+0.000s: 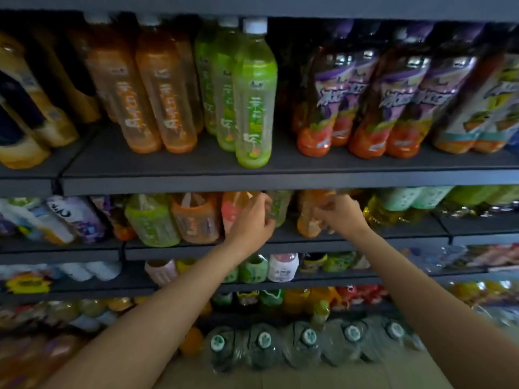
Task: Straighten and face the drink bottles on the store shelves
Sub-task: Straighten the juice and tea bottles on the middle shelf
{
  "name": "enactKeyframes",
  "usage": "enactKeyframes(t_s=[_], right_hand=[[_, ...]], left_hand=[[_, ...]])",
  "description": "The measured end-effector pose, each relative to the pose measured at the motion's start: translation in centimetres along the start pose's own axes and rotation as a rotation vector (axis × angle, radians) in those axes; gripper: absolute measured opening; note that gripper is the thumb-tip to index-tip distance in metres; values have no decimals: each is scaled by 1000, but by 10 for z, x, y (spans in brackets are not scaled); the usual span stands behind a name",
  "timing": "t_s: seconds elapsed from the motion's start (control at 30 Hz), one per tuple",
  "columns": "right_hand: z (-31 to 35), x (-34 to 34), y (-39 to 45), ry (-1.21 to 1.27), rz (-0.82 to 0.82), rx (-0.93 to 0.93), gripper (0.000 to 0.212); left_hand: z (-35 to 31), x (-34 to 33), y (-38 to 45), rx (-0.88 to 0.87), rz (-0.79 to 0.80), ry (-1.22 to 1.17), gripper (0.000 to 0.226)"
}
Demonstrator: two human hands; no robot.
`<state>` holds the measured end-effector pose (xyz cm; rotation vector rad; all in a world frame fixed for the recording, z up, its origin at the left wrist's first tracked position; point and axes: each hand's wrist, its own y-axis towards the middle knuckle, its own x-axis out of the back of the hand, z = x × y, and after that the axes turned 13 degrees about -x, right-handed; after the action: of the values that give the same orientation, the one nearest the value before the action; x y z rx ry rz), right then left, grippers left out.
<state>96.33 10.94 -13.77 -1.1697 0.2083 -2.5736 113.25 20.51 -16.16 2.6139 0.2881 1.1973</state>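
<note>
Green bottle (254, 108) white-capped beside orange bottles (157, 94); dark grey shelf (280, 178).

Bottles (254, 102) on shelf (280, 178) (hands (254, 220) below).

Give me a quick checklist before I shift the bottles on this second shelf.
1. Left hand grip on the green bottle: ok, fingers curl around it.
2. Right hand grip on the orange bottle: cannot tell, blurred.
3. Green bottle's label facing out: cannot tell, hand covers it.
4. Bare shelf between the two bottles: ok.
5. Top-shelf green bottle upright, label forward: ok.
</note>
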Motion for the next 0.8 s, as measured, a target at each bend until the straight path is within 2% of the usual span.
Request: enactKeyframes(t_s=[0.1,0.2,0.4,0.53,0.67,0.73,0.8], right_hand=[[-39,-2,29,6,62,-194,53],[-50,-11,55,64,-9,-187,82],[-37,-28,77,218,-55,-109,77],[-38,-32,61,153,-78,-24,78],[-41,-37,25,-49,114,93,77],[-38,-36,8,-166,209,144,74],[-24,-27,-6,-191,258,181,75]], left_hand=[[-14,-18,14,98,44,19,33],[-24,-30,17,112,80,49,35],[-23,-37,-2,168,43,52,35],[-8,-40,-9,269,41,42,38],[-10,-56,-7,268,176,-83,58],[-15,-63,-9,178,221,-211,58],[-14,-61,-18,133,202,-296,58]])
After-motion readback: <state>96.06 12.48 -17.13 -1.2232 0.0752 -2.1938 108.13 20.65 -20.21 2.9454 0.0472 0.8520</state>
